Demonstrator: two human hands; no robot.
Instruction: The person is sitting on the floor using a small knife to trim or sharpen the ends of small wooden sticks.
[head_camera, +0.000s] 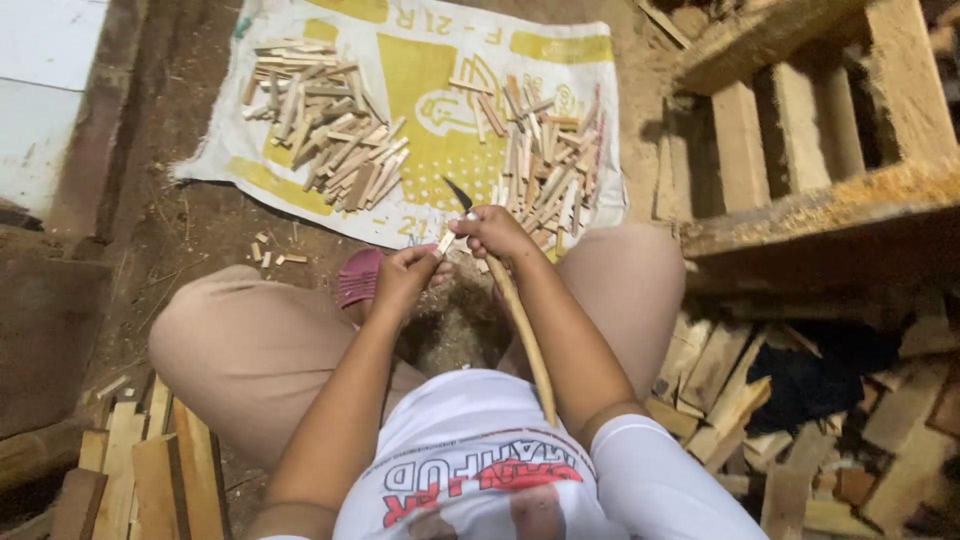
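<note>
Both hands meet: left hand (402, 275) pinches a small wood piece (446, 241), right hand (494, 232) grips a long-handled knife (520, 320).

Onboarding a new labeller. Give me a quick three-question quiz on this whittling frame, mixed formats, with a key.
1. True or false: the right hand grips a long-handled knife whose dark blade points away from the person.
2. Multiple choice: what does the left hand hold? A) a small pale wood piece B) a hammer C) a brush
3. Fill in: the two piles of cut wood sticks lie on a white and yellow ____ spread on the dirt floor.

Key
1. True; the handle runs back under the right forearm.
2. A; the small wood piece meets the blade between both hands.
3. Sack; the second pile sits nearer the hands.
</note>
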